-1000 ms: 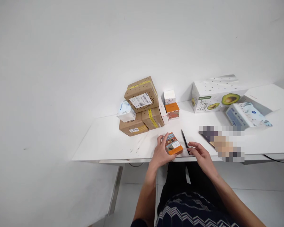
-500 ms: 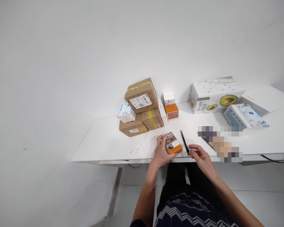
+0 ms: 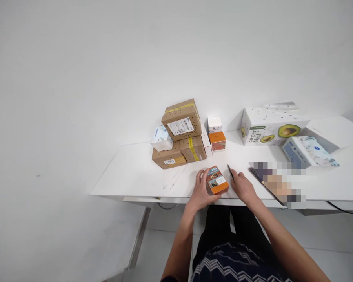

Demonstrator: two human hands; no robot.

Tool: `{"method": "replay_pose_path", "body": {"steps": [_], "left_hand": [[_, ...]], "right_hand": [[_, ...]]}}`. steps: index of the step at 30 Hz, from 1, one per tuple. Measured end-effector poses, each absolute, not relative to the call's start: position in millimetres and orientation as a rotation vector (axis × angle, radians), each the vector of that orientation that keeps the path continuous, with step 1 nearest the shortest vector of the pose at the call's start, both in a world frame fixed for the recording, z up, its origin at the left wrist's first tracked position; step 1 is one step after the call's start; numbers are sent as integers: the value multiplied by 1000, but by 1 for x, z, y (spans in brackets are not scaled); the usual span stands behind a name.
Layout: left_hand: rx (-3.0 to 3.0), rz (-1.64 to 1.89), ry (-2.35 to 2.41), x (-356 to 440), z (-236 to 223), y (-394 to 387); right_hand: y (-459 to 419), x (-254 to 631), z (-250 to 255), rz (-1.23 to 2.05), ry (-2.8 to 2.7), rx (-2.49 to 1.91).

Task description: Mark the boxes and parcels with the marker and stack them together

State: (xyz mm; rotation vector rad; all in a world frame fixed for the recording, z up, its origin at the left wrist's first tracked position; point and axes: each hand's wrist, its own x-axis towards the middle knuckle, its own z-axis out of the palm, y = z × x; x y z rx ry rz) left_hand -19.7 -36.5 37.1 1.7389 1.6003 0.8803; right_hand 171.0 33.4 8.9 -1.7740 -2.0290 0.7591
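Note:
My left hand (image 3: 200,192) grips a small orange box (image 3: 217,180), with fingers along its left side and the thumb at its near edge. The box rests on the white table and has a printed top with pictures. To its right, my right hand (image 3: 243,187) is closed around a slim black pen (image 3: 230,171). The pen's far end sticks out past the fingers, pointing away from me and a little left. The rest of it is hidden in the hand.
Brown cartons (image 3: 181,119) are stacked behind, with a tissue pack (image 3: 162,138) on the left. Another orange box (image 3: 217,141) and a white cube-shaped box (image 3: 214,124) stand beside them. An avocado-printed box (image 3: 273,131), a second tissue pack (image 3: 308,150) and a blurred flat item (image 3: 275,184) lie right.
My right hand has closed around the pen, which was lying on the table by the fingertips. My left hand keeps its hold on the orange box. The view has shifted slightly.

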Motion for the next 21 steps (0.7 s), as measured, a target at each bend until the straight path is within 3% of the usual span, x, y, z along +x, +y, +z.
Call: {"method": "replay_pose_path", "body": {"steps": [7, 15, 21], "left_hand": [[1691, 886, 1563, -24, 30, -39], [1616, 1124, 1425, -13, 26, -33], [1527, 1209, 1333, -10, 15, -26]], "right_hand": [[34, 195, 10, 1066, -1698, -1584], [21, 223, 33, 1416, -1184, -1143], [5, 208, 65, 1452, -965, -910]]}}
